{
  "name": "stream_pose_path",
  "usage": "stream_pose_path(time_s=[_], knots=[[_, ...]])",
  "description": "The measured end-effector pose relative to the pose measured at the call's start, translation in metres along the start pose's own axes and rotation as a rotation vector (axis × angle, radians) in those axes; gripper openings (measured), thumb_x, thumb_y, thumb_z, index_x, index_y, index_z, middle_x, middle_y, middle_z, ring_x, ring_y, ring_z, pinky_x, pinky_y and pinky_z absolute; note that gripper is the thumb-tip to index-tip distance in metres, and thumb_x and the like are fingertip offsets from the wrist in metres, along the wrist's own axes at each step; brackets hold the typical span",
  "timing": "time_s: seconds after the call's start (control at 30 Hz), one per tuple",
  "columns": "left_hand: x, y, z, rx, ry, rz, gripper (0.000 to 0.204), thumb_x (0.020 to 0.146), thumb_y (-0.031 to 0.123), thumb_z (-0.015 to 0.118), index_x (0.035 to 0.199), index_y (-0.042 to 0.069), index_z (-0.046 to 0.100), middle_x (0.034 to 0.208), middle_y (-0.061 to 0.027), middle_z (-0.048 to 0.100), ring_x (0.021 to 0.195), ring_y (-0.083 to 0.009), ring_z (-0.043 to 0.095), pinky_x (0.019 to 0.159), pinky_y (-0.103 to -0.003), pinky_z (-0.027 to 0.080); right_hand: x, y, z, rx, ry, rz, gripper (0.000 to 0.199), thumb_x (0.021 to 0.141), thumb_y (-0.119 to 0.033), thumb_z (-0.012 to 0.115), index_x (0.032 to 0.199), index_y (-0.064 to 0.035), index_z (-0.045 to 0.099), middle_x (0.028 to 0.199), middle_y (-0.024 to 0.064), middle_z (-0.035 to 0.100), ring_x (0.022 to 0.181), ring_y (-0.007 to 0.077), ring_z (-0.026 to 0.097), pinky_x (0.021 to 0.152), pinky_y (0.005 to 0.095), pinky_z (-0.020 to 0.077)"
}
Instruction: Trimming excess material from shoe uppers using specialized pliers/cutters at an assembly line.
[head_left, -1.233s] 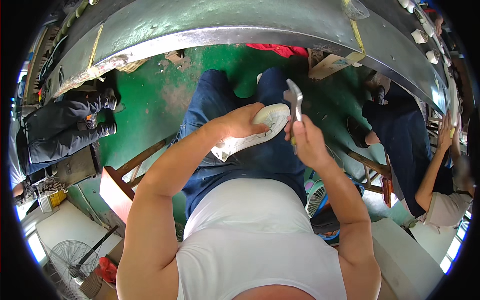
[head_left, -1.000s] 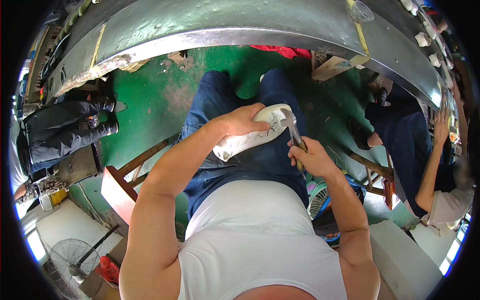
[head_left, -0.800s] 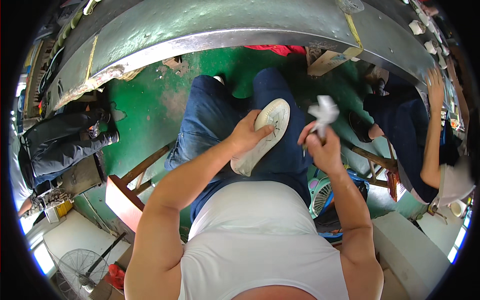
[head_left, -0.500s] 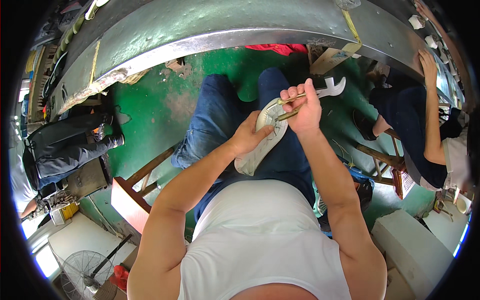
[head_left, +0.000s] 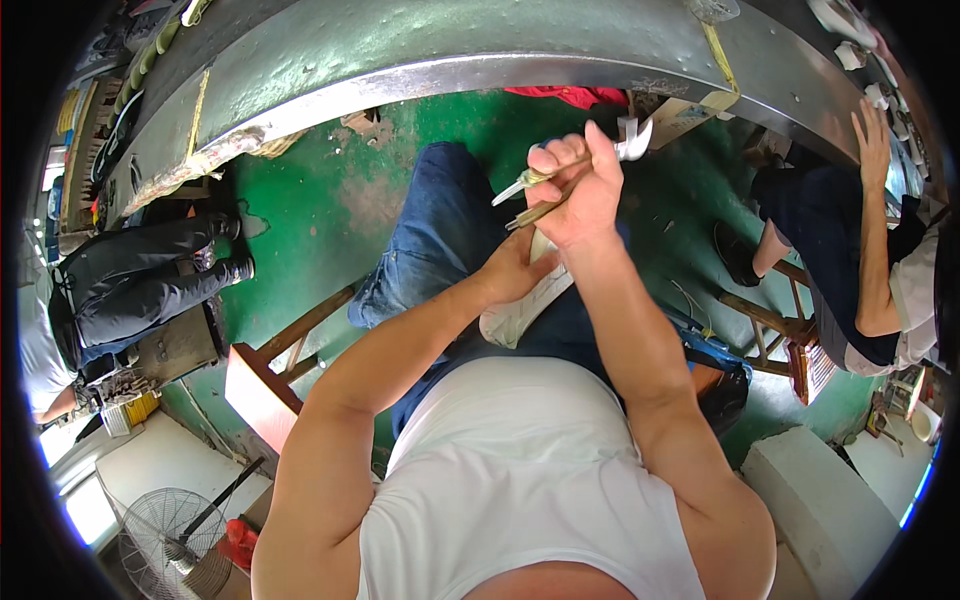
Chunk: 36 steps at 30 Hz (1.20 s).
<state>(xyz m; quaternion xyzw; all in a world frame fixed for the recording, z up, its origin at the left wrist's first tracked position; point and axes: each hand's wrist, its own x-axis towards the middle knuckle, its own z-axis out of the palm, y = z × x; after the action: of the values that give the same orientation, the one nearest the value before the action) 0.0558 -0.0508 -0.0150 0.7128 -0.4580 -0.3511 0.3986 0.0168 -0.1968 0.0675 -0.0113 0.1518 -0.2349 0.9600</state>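
The left hand (head_left: 515, 270) clasps a white shoe sole (head_left: 520, 305) on the lap, just below the right hand (head_left: 580, 195). The right hand is fisted around a metal tool (head_left: 625, 150) and a thin stick (head_left: 530, 213), raised above the sole. With 2 items in 1 fist, either could slip or jab the left hand's fingers.

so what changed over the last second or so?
The right hand rose off the white shoe sole toward the grey metal bench edge, keeping the metal-tipped hand tool gripped. The left hand stayed on the sole, which stayed on the lap.
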Motion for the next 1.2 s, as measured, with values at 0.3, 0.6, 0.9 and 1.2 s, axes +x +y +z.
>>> stream_pose_path(time_s=[0.3,0.6,0.9,1.2], knots=[[-0.004,-0.006,-0.013,-0.328,-0.076,-0.294,0.05,0.103,0.032,0.052,0.142,0.002,0.041,0.125,-0.0155,0.06,0.117,-0.02,0.055,0.103,-0.035,0.043,-0.125,-0.066,-0.042,-1.379,0.422,0.224,0.026,0.1,-0.027,0.059,0.101,-0.001,0.059,0.078,0.0053,0.063,0.063,0.0104,0.059,0.048,0.0241,0.0396],[-0.002,-0.002,-0.006,-0.349,-0.078,-0.194,0.05,0.108,0.039,0.035,0.137,0.0,0.044,0.126,-0.0216,0.058,0.121,-0.0292,0.055,0.104,-0.037,0.041,-0.113,-0.103,-0.044,-1.285,0.15,0.939,0.033,0.099,-0.022,0.059,0.119,0.0049,0.056,0.103,0.0158,0.066,0.089,0.0212,0.068,0.063,0.0359,0.0615],[0.001,0.009,-0.006,-0.236,-0.105,-0.183,0.054,0.108,0.041,0.033,0.141,-0.001,0.041,0.126,-0.0208,0.057,0.121,-0.0266,0.054,0.105,-0.036,0.04,-0.062,-0.14,-0.029,-1.307,-0.049,1.321,0.037,0.095,-0.018,0.062,0.122,0.0063,0.056,0.114,0.021,0.067,0.101,0.0287,0.07,0.068,0.0418,0.063],[0.002,0.004,-0.008,-0.215,-0.072,-0.185,0.052,0.108,0.038,0.035,0.14,-0.003,0.041,0.13,-0.0273,0.055,0.127,-0.0388,0.052,0.106,-0.041,0.04,-0.064,-0.118,-0.039,-1.207,0.021,1.25,0.029,0.099,-0.024,0.059,0.112,0.0015,0.06,0.106,0.0161,0.071,0.087,0.025,0.072,0.062,0.0367,0.0585]])
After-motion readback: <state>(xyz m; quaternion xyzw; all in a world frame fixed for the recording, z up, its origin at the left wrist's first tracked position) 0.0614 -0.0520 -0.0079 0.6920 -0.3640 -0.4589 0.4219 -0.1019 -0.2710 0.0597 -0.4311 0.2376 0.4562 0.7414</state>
